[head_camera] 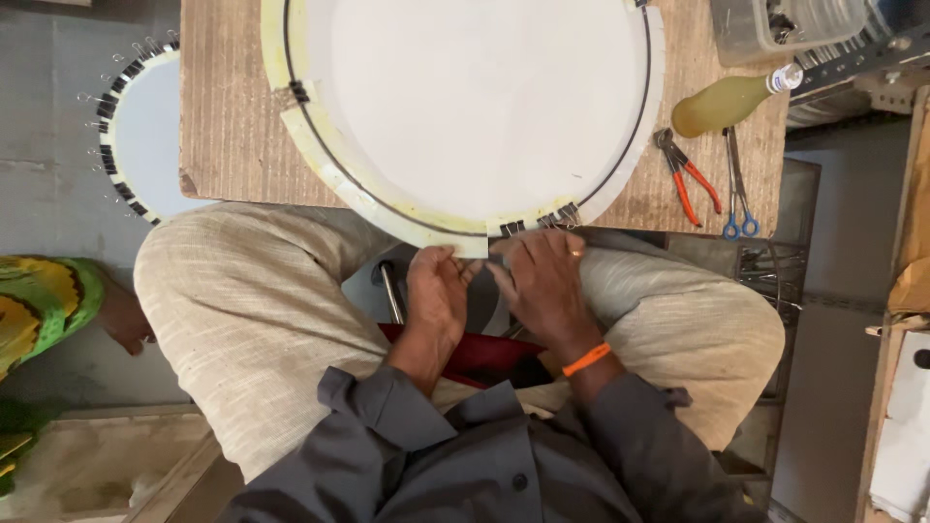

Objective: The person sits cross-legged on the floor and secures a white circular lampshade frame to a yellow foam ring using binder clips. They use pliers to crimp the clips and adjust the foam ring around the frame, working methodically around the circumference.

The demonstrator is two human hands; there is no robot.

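A large white round disc (pixel 465 97) with a pale yellow rim band (pixel 320 160) lies on a wooden board (pixel 228 116) in front of me. Small black binder clips (pixel 538 225) pinch the rim at its near edge. My left hand (pixel 436 295) grips the near edge of the rim band from below, thumb on top. My right hand (pixel 547 281), with a ring and an orange wristband, presses its fingers against the rim right by the black clips. Both hands sit over my lap, between my knees in beige trousers.
Red-handled pliers (pixel 690 179) and blue-handled scissors (pixel 738 189) lie on the board's right side, next to a yellowish bottle (pixel 727 102) and a clear plastic box (pixel 775 24). A second clipped disc (pixel 145 136) lies on the floor to the left. Another person's hand (pixel 121 320) is at the left.
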